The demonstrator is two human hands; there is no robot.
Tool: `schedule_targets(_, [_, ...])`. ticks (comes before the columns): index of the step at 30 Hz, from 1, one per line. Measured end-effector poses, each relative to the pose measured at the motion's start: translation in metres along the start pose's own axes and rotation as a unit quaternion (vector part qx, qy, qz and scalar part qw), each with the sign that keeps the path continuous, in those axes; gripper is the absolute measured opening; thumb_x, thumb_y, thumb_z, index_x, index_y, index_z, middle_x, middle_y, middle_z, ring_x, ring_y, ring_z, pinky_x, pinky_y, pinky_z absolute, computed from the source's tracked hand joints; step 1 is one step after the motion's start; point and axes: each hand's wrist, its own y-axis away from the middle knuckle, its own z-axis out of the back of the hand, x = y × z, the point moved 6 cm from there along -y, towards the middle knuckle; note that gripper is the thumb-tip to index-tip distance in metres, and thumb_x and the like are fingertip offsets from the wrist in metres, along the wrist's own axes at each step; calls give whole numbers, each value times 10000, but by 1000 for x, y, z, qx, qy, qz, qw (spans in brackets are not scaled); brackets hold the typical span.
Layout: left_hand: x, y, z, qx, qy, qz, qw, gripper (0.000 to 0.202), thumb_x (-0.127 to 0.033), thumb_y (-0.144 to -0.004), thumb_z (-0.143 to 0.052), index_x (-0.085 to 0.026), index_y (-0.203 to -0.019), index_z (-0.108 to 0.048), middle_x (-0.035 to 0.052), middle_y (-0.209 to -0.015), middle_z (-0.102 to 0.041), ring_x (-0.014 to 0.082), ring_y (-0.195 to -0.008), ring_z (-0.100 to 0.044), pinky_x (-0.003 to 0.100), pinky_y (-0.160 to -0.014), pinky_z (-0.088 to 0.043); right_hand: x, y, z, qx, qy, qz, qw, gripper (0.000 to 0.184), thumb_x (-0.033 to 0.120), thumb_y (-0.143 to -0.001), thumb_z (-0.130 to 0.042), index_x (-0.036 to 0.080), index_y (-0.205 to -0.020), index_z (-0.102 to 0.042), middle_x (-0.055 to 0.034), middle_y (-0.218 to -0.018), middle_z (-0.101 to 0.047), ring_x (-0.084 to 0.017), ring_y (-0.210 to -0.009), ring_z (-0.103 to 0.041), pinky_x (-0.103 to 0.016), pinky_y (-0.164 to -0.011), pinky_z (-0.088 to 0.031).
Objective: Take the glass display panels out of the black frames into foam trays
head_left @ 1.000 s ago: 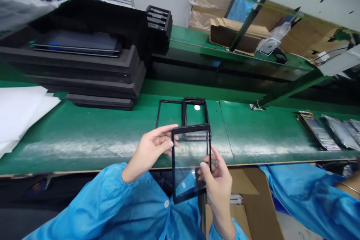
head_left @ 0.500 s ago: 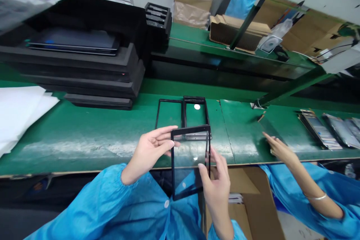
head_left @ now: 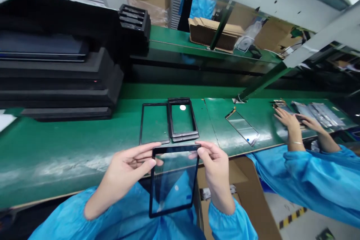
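Observation:
A clear glass panel with a black border (head_left: 173, 182) stands upright over my lap, just in front of the green conveyor belt (head_left: 70, 146). My left hand (head_left: 126, 170) pinches its upper left edge, thumb in front and fingers behind. My right hand (head_left: 215, 165) grips the top right corner. On the belt just beyond lie a single black frame (head_left: 154, 123) and a small stack of black frames (head_left: 182, 120) with a white dot showing inside.
Black foam trays (head_left: 56, 78) are stacked at the left, one holding a tablet. A co-worker in a blue sleeve (head_left: 315, 180) has both hands at a row of panels (head_left: 315, 114) on the right; a loose glass panel (head_left: 242, 126) lies between. A cardboard box (head_left: 242, 202) stands below.
My right hand has slid from the panel's right side up to its top right corner. The co-worker laid a glass panel on the belt and moved both hands to the far panels.

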Motion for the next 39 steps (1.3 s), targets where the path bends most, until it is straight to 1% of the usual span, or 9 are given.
schedule_targets(6, [5,-2,8,4,-40,-13,999,467,-500,-849,-844,-225,-1226,-836,116,-874,-868,302,-795,-844,325,-717,-691,7,3,-3,-9,-4,8,1000,231,413,-865,-809,197,-946,-823,-50,-643,-814,-262,-633,-824,-337,-639,-662])
schedule_targets(11, [-28,-7,-20,67,-275,-149,948,555,-397,-859,-817,-346,-1406,-739,71,-1458,-719,355,-1308,-698,368,-1006,-611,-4,5,-32,59,-26,-16,998,258,387,-838,-839,199,-1008,-794,-40,-744,-837,-238,-650,-825,-310,-646,-664])
schedule_targets(13, [-30,-11,-36,138,-323,-143,925,707,-339,-891,-775,-383,-1567,-574,52,-1247,-825,323,-1097,-792,355,-917,-625,-10,4,-41,95,-59,-33,993,364,395,-809,-870,213,-1104,-759,-3,-742,-824,-213,-630,-810,-302,-653,-660])
schedule_targets(16, [-23,-15,-38,193,-265,-63,943,641,-308,-979,-652,-364,-1602,-509,19,-965,-860,250,-763,-803,295,-701,-619,-16,-1,-33,130,-51,-53,989,362,490,-864,-821,213,-1092,-778,-38,-853,-848,-208,-706,-815,-323,-737,-659])
schedule_targets(19, [-11,-16,-17,124,-129,15,984,442,-374,-979,-666,-267,-1402,-591,84,-1049,-851,235,-733,-797,273,-590,-603,-23,-8,-2,125,30,-73,989,430,615,-913,-737,198,-924,-841,-98,-914,-859,-251,-788,-827,-367,-783,-659])
schedule_targets(22, [-1,-11,0,40,-37,40,998,455,-461,-936,-733,-227,-1272,-535,125,-1028,-842,238,-673,-784,281,-509,-589,-31,-9,22,98,29,-107,989,546,727,-854,-737,194,-779,-827,-101,-718,-827,-289,-659,-805,-413,-697,-668])
schedule_targets(27, [4,-2,-1,-5,9,47,999,517,-507,-890,-787,-227,-1220,-506,126,-1011,-844,231,-646,-776,287,-497,-591,-31,-3,24,23,-7,-100,995,567,749,-811,-766,203,-661,-758,-92,-583,-777,-288,-577,-788,-376,-599,-659])
schedule_targets(34, [13,-3,1,-4,21,57,998,551,-505,-888,-802,-230,-1244,-484,115,-983,-849,236,-620,-771,292,-470,-595,-25,6,21,-18,-9,-44,999,492,643,-904,-748,193,-706,-748,-71,-585,-776,-234,-496,-751,-307,-527,-618])
schedule_targets(39, [11,-10,9,-12,-40,-16,999,429,-464,-951,-732,-239,-1259,-536,147,-1165,-821,278,-771,-812,354,-568,-647,-23,11,23,-2,-36,-27,999,396,546,-904,-791,201,-1097,-795,-72,-757,-845,-234,-574,-797,-324,-615,-658])
